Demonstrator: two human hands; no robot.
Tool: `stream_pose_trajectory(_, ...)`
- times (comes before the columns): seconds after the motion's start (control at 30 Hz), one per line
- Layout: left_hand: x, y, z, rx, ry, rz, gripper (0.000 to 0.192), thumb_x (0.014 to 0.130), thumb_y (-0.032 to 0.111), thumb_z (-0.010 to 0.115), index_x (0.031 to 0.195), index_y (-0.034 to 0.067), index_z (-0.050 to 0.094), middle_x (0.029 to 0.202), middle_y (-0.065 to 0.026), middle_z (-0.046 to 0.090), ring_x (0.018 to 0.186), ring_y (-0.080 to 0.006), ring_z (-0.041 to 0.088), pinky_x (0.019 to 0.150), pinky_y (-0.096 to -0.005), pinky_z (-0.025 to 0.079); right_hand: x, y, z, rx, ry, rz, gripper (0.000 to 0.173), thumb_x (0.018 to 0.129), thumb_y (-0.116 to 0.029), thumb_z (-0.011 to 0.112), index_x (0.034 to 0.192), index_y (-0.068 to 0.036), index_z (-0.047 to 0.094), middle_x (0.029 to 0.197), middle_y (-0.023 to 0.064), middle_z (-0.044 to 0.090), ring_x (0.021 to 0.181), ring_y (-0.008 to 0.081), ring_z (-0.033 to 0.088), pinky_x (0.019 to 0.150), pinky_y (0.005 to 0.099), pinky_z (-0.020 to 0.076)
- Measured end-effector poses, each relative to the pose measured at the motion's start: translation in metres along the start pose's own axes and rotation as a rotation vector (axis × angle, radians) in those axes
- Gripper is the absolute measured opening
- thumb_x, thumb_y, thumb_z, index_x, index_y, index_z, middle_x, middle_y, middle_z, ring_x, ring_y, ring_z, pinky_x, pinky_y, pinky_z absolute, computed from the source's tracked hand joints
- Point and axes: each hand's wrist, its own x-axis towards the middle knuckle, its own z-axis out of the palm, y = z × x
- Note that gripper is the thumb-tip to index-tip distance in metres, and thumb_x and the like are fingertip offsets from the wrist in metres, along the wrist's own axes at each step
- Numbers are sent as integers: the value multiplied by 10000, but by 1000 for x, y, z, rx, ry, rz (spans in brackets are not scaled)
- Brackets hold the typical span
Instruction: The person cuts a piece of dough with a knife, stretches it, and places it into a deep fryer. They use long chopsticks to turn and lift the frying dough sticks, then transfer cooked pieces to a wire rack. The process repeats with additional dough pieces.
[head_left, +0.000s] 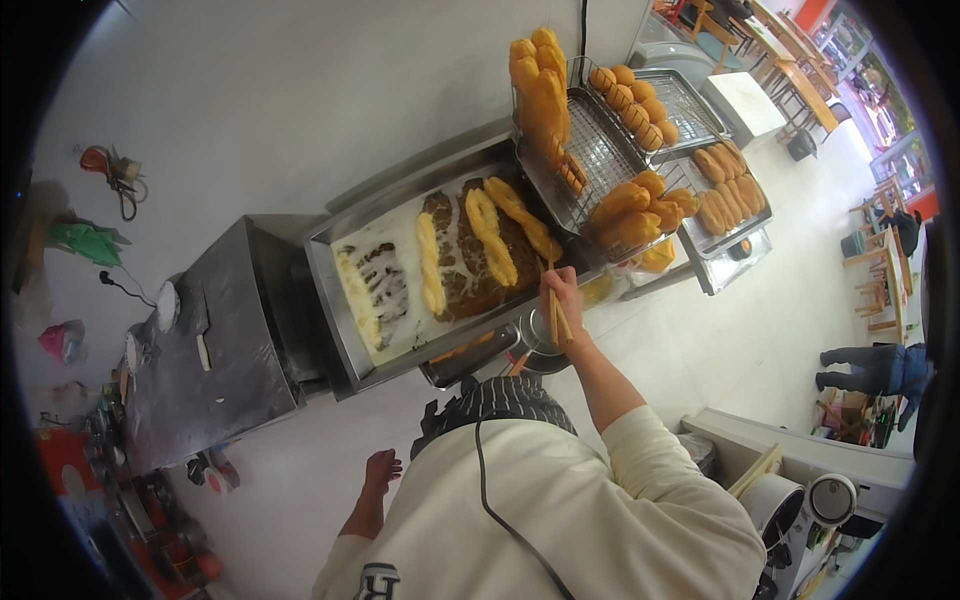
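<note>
My right hand (564, 300) grips a pair of long wooden chopsticks (556, 315) over the front right edge of a stainless-steel fryer (324, 300). The chopstick tips are at the near end of a long fried dough strip (516, 206) in the oil. Beside it floats a yellow twisted dough strip (487, 236), and further left a paler one (430, 262). Pale foam covers the oil at the left, where another dough strip (360, 300) lies partly hidden by it. My left hand (383, 469) hangs at my side, holding nothing, its fingers loosely apart.
Wire racks right of the fryer hold upright fried dough sticks (541, 97), round fried balls (637, 105) and a tray of oblong pieces (727, 187). A metal worktable (225, 337) with a scraper-like tool (202, 337) adjoins on the left. A person (874, 367) stands far right.
</note>
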Motion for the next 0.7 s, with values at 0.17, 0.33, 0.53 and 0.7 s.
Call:
stream_pose_trajectory(0.17,2,22,2,-252,63,-242,371,959,330,585,1164,22,610,918,-105,680,737,-192,658,621,-337,541,3,35,-5,6,111,43,6,896,-56,631,894,-56,637,882,126,586,751,326,637,652,410,527)
stream_pose_trajectory(0.33,0,37,11,-246,64,-224,386,953,345,578,1153,17,611,922,-107,680,739,-194,659,626,-339,541,18,63,-38,703,487,715,147,973,-140,576,950,0,613,909,108,625,775,238,689,584,352,594)
stream_pose_trajectory(0.53,-2,33,11,-156,34,-238,378,948,342,581,1130,13,621,910,-104,676,727,-197,655,627,-339,538,12,43,-80,706,373,580,205,1020,-181,526,984,9,594,879,97,627,768,189,688,611,312,610)
stream_pose_trajectory(0.7,2,26,6,-233,31,-229,382,947,338,583,1138,10,625,911,-104,678,727,-197,656,626,-341,540,-7,-1,-64,564,166,422,220,1025,-198,570,917,-7,588,799,34,621,732,126,634,635,259,546)
